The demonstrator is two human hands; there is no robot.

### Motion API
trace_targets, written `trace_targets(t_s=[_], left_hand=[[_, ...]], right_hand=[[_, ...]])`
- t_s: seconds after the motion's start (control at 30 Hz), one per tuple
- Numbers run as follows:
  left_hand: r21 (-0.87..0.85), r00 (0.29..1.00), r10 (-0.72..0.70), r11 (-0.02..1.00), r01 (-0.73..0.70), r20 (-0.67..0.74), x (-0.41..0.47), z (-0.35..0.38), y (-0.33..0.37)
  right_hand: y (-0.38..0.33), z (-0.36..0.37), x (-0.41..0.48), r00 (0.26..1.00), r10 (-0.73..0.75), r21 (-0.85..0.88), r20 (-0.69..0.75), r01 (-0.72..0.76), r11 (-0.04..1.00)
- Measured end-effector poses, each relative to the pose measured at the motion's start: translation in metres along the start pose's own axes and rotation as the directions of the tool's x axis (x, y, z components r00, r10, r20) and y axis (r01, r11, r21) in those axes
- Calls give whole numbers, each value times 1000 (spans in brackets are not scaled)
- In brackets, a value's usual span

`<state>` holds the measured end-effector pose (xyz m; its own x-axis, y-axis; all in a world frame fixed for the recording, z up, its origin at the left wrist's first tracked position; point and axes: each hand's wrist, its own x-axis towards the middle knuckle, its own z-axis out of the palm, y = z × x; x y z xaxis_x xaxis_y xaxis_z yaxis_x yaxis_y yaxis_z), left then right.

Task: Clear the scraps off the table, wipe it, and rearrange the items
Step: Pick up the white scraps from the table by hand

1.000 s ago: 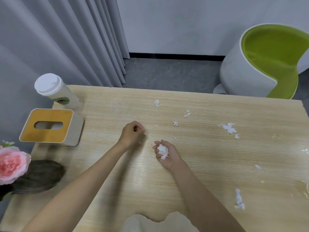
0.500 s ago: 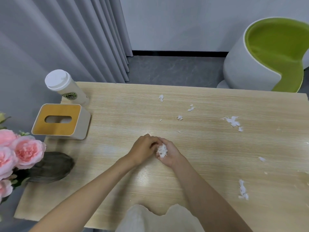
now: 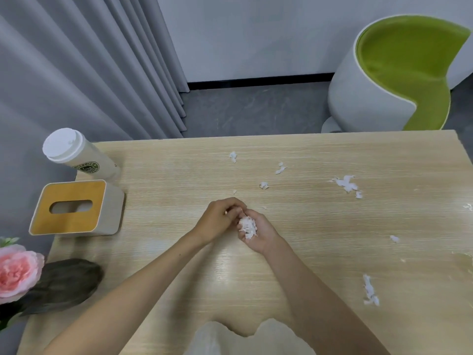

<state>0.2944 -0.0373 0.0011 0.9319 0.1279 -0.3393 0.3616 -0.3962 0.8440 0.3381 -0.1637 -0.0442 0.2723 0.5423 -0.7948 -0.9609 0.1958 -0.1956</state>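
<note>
Just below centre of the frame, right hand turned palm up and cupped, fingers curled round a wad of scraps, white and fluffy, heaped in the palm. Touching it from the left, left hand, knuckles up, fingertips bunched and pinching at the top of the wad; no telling of any fresh bit between them.

Probably torn tissue, so next to weightless, soft, easily squashed, and prone to drifting off on a breath or clinging to skin. Best kept cupped and level, not squeezed flat. For the remaining bits, pinch each from above with thumb and 1 or 2 fingers, or first sweep several together with the edge of a hand. No fear of breakage, only of shedding crumbs.

Round the hands, on the pale wooden table, loose scraps lying well apart: 3 small ones above the hands toward upper centre, a larger feathery scrap right of centre, a long scrap at lower right. Judged partway through clearing, with wiping and rearranging not yet begun.

Along the left edge: tissue box with an orange top, lidded paper cup just above it, pink flower at lower left. Beyond the table's far edge: grey curtain at upper left, green-lined chair at upper right.
</note>
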Motion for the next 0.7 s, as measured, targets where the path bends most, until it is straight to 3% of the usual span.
trace_targets(t_s=[0.13,0.33,0.57,0.7], left_hand=[[-55,996,-51,997,47,-78,40,-11,1],[307,977,-7,949,74,-215,132,-22,-9],[541,973,-20,829,146,-232,179,-14,-18],[474,968,-8,871,130,-252,174,-22,-23]], right_hand=[[-13,-5,5,1000,-14,-8,4,14,1000],[-25,-9,14,1000,-13,-4,-20,13,1000],[-31,-16,17,999,-12,-18,-41,11,1000],[-33,-20,17,999,-16,-7,-38,16,1000]])
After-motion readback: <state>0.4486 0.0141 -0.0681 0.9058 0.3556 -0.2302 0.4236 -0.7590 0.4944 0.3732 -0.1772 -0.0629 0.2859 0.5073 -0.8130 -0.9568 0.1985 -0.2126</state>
